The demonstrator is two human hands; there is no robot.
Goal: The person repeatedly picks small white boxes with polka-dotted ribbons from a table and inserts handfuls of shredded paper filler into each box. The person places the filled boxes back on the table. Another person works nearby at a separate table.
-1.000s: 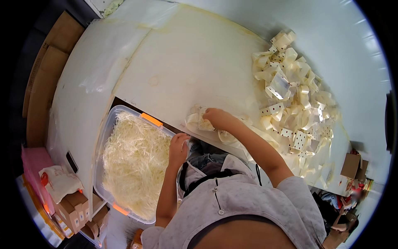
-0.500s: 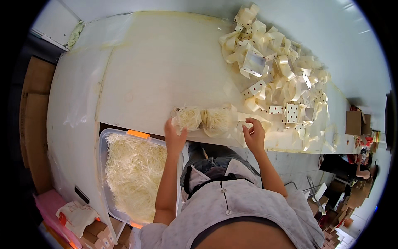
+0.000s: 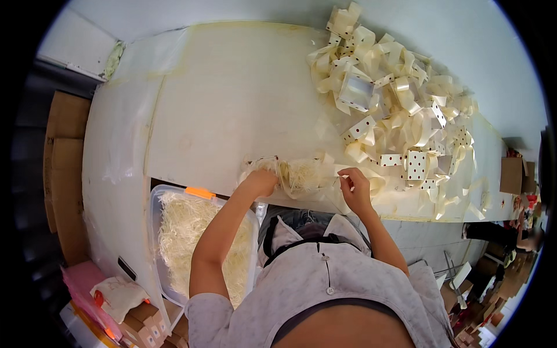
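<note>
Two small clear-sided boxes filled with pale shredded paper stand side by side near the table's front edge. My left hand (image 3: 264,181) is bent down onto the shredded filling of the left box (image 3: 253,168), its fingertips hidden there. The right box (image 3: 303,174) shows its filling uncovered, with cream ribbon around it. Just right of it, my right hand (image 3: 355,188) is closed, thumb and forefinger pinched; what sits between them is too small to make out. A loop of cream ribbon (image 3: 378,184) lies beside that hand.
A heap of dotted white boxes (image 3: 416,165) tangled in cream ribbon covers the table's right. Below the edge at left stands a clear plastic bin (image 3: 155,232) of shredded paper with an orange latch (image 3: 199,192). Cardboard (image 3: 67,174) leans at far left. Another person is at far right.
My left hand has moved right and inward, from the left box's outer side onto its filling. My right hand stays pinched in nearly the same place. The whole view has shifted slightly.
</note>
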